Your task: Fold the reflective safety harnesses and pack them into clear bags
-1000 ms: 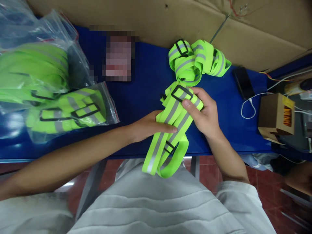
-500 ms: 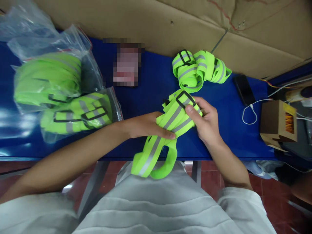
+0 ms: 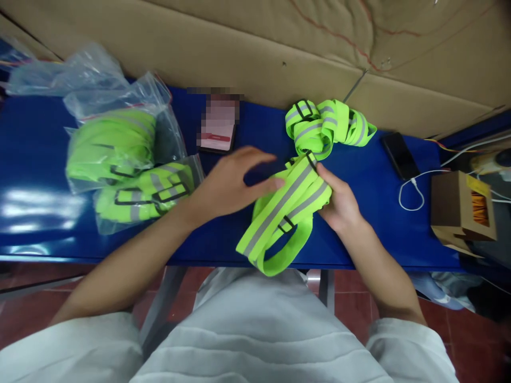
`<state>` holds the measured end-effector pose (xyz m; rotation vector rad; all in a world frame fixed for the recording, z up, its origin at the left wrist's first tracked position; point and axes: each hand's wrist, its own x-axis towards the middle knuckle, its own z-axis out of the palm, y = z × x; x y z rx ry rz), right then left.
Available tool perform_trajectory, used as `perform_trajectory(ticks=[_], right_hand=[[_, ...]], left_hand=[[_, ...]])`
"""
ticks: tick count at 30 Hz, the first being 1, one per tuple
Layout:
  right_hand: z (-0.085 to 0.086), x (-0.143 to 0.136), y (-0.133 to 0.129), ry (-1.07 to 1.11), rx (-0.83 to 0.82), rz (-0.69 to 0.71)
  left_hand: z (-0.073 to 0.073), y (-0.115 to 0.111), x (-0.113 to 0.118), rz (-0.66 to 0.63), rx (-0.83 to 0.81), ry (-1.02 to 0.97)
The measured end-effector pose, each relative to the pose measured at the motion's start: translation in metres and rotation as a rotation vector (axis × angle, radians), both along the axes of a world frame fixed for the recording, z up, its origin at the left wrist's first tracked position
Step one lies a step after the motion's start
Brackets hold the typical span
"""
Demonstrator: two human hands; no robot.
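My right hand (image 3: 339,199) grips a folded neon-green reflective strap (image 3: 287,199) with grey stripes and black buckles. One loop of it hangs down towards the table's front edge. My left hand (image 3: 235,183) is beside the strap, its thumb and fingers apart; the thumb tip lies at the strap's left side, and I cannot tell whether it touches. Just behind, a heap of similar green straps (image 3: 323,125) lies on the blue table (image 3: 223,239).
To the left, clear plastic bags hold bundled green straps (image 3: 112,143) and a flatter strap bundle (image 3: 151,194). A partly blurred phone (image 3: 218,125) lies behind my left hand. On the right are a black phone (image 3: 399,154), a white cable (image 3: 400,199) and a cardboard box (image 3: 459,207).
My left hand has let go of the strap and moved up and left, its fingers spreading. The strap has turned in my right hand, and a lower buckle now shows. The view has shifted slightly.
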<state>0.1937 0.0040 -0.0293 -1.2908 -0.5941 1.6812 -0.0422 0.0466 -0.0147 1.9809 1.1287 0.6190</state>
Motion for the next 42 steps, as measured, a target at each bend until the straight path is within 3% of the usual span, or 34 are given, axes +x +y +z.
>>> perform_trajectory(ticks=[2,4,11,16,18,20,23,25,27,31,37,42], right_hand=[[0.0,0.003,0.002,-0.02,0.025,-0.059],[0.0,0.004,0.003,-0.034,0.041,-0.076],[-0.004,0.0,0.0,0.003,0.047,-0.036],[-0.006,0.001,0.0,0.002,0.054,-0.031],[-0.006,0.003,0.0,-0.007,0.069,-0.024],[-0.004,0.005,-0.001,-0.043,0.112,-0.017],[0.0,0.007,-0.003,-0.149,0.264,0.001],[0.003,0.007,-0.006,-0.297,0.416,0.016],[0.007,0.006,-0.009,-0.463,0.557,0.073],[0.014,0.006,-0.017,-0.582,0.672,0.224],[0.013,0.006,-0.029,-0.737,0.765,0.207],[0.008,-0.005,-0.035,-0.815,0.84,0.2]], left_hand=[[0.0,0.009,-0.008,0.247,0.284,0.096],[-0.007,0.016,-0.016,0.357,0.362,0.179],[-0.043,0.034,-0.03,0.421,0.409,0.215],[-0.043,0.041,-0.032,0.447,0.418,0.241],[-0.038,0.039,-0.027,0.395,0.382,0.138],[-0.031,0.031,-0.017,0.232,0.226,-0.101],[-0.025,0.009,0.003,-0.118,-0.28,-0.527],[-0.023,-0.007,0.014,-0.275,-0.564,-0.581],[-0.021,-0.018,0.021,-0.331,-0.721,-0.488],[-0.016,-0.015,0.016,-0.306,-0.724,-0.406],[-0.013,-0.006,0.004,-0.538,-0.745,-0.246],[-0.029,-0.022,0.017,-0.447,-0.87,-0.374]])
